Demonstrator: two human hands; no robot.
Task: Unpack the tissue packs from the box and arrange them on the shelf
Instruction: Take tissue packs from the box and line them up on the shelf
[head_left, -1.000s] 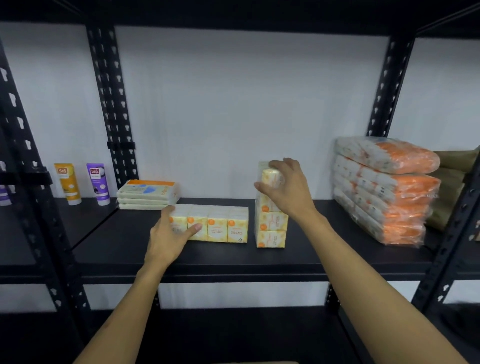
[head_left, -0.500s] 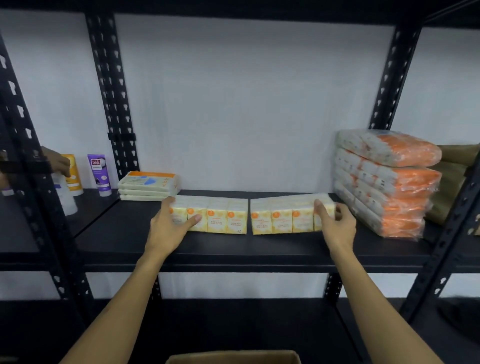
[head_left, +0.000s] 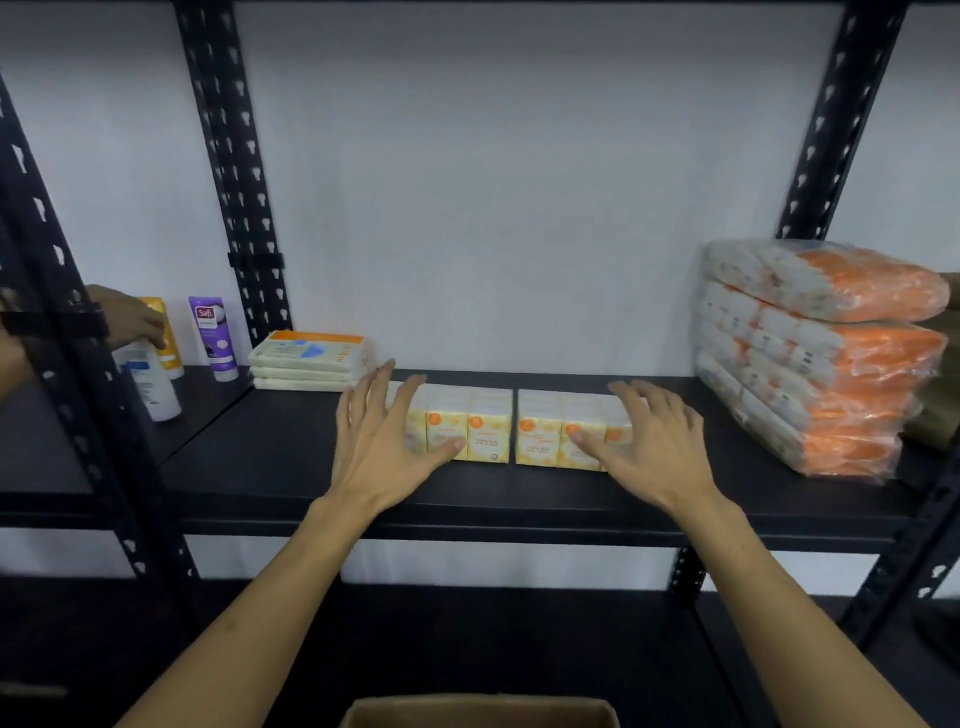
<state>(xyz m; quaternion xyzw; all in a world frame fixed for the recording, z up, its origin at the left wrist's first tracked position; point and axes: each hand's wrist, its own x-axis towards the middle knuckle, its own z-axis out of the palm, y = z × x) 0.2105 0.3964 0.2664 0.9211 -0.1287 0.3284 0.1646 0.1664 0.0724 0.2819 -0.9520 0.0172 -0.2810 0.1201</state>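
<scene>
Two yellow-and-white tissue packs lie side by side on the black shelf (head_left: 519, 499), a narrow gap between them. My left hand (head_left: 382, 439) is spread open in front of the left tissue pack (head_left: 467, 431) and covers its left end. With fingers spread, my right hand (head_left: 644, 444) hovers over the right end of the right tissue pack (head_left: 545, 434). Whether either hand touches its pack is unclear. The cardboard box (head_left: 480, 712) shows its open top rim at the bottom edge, below the shelf.
A tall stack of orange-and-white wrapped tissue bundles (head_left: 815, 358) fills the shelf's right end. Flat cream packs (head_left: 309, 358) sit at the back left. On the neighbouring shelf stand tubes (head_left: 213, 338) and a white bottle (head_left: 148, 382), where another person's hand (head_left: 127, 317) reaches in.
The right pack went from standing on end to lying beside the left one. Both hands have since let go and now hover with spread fingers. The view dropped, showing more of the box.
</scene>
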